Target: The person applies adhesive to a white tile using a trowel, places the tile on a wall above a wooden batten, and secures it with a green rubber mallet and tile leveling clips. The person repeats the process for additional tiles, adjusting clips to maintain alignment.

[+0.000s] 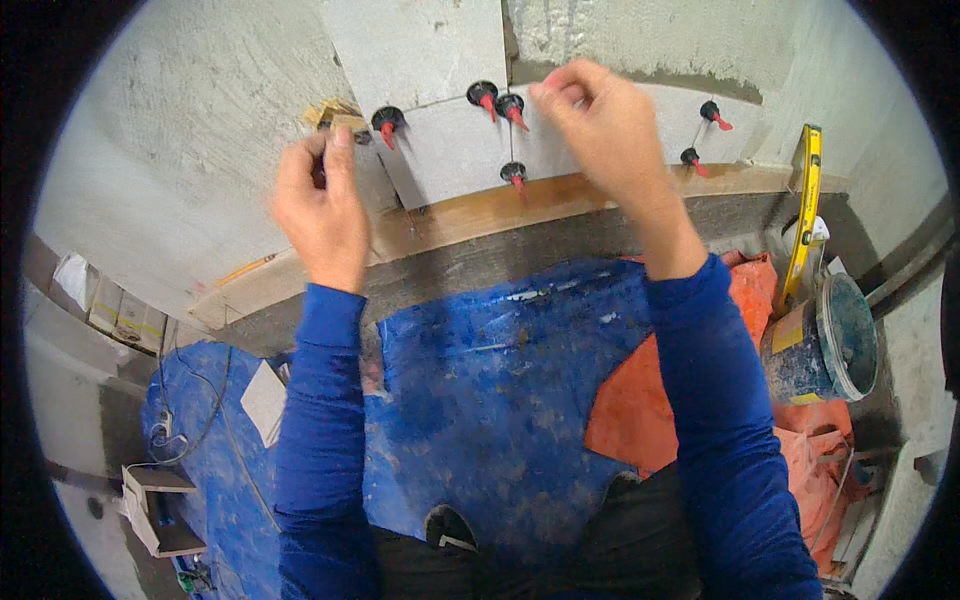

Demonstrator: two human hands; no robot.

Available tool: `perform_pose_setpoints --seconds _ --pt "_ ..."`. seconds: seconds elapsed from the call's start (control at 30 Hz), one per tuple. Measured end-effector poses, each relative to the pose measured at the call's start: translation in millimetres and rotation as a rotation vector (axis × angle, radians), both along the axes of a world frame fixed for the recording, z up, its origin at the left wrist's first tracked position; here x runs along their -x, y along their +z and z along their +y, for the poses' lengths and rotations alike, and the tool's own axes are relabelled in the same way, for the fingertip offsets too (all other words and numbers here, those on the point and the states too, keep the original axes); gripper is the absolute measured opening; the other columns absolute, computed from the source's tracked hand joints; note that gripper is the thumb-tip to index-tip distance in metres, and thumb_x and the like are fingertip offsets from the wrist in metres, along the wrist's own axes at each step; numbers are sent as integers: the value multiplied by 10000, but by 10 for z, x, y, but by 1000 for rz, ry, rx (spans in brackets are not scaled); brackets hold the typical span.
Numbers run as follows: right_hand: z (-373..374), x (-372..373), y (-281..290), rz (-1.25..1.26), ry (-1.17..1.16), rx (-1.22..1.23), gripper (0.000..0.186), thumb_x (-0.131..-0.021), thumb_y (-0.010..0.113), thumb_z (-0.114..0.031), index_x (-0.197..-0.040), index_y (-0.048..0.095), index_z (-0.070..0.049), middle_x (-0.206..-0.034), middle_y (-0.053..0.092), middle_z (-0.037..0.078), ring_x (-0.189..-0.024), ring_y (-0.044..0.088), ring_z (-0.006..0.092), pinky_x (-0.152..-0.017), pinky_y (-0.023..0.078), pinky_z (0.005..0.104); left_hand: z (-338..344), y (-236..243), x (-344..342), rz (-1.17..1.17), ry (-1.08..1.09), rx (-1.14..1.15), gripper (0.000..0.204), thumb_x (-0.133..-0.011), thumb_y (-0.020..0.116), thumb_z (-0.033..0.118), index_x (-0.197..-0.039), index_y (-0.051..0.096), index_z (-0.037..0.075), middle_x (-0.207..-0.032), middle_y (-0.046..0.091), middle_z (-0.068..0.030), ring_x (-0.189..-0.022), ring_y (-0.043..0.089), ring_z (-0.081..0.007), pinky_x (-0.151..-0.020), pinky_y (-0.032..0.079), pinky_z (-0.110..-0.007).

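Observation:
My left hand [325, 215] is raised to the wall at the left end of a row of pale grey tiles [450, 150]. Its thumb and fingers are pinched together beside a straw-coloured, frayed bit [330, 110]; what they hold, if anything, is hidden. In front of the right-hand tile, my right hand [610, 130] is also closed in a pinch, with a hint of red at its fingertips that is too small to name. Black tile levelling clips with red handles [388, 125] sit along the joints, several between my hands and a pair [712, 113] farther right.
A wooden board [470, 215] runs under the tiles. To the right stand a yellow spirit level [802, 215] and a dirty bucket [820, 340] beside an orange sheet [640, 400]. Blue sheeting [480, 400] covers the floor; cables [215, 410] and a tile offcut [265, 403] lie left.

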State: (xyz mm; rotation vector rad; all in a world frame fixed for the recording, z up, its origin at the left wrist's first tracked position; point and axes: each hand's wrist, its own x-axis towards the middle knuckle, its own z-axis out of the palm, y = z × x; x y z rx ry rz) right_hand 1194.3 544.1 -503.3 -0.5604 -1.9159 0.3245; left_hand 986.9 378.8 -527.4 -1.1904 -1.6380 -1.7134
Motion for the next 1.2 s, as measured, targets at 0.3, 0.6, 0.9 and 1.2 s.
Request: perform_pose_setpoints --seconds 0.3,0.6,0.9,1.2 --pt "-282 347 -166 -192 -218 -173 298 -891 734 -378 -948 689 -89 -926 648 126 -828 684 353 -690 541 487 671 -161 -520 -1169 -863 238 393 -1085 538 449 -1057 682 84 -855 632 6 -728 561 -126 -623 419 -280" --pt "-300 552 -317 61 -247 -254 189 -893 743 -253 -845 650 -96 -840 592 92 -752 655 315 -611 537 455 1029 28 -400 -1385 -981 132 259 -1078 567 356 -978 668 139 -886 667 8 -770 619 -151 -689 517 -328" --pt "-304 622 -336 69 -331 -287 136 -905 671 -171 -803 633 -89 -812 595 81 -718 668 277 -585 556 422 1054 -157 -350 -1441 -1247 39 295 -1090 536 358 -1120 690 109 -1101 732 -44 -1040 679 -212 -969 553 -389" --pt "-317 593 -327 68 -216 -216 133 -915 678 -191 -869 635 -74 -838 579 90 -782 666 298 -636 552 449 1100 -191 -307 -1481 -1297 -16 267 -1065 597 338 -1116 702 98 -1107 739 -71 -1046 688 -251 -976 556 -422"
